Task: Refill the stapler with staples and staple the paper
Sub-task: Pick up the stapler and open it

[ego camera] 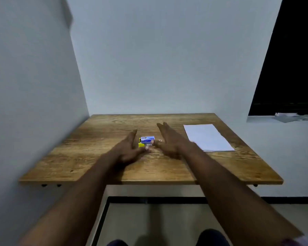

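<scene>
**A:** Where are the hands?

**B:** Both reach out over a wooden table (100,128) set into the corner of a pale room. The left hand (130,148) and the right hand (169,141) are spread flat, fingers straight, gripping nothing, one on each side of a small blue box (147,139).

**A:** And the box?

**B:** It sits near the middle of the table, between the two hands. The right thumb tip looks to be touching or just beside its right end; the left thumb tip lies just in front of it. The frame is blurred, so contact cannot be told for sure.

**A:** The stapler?

**B:** A small yellow object (141,143) peeks out at the box's left end, right against it. It may be the stapler, but too little shows to tell.

**A:** The paper?

**B:** A white sheet (207,136) lies flat on the right part of the table, just beyond the right wrist, well apart from the box
</scene>
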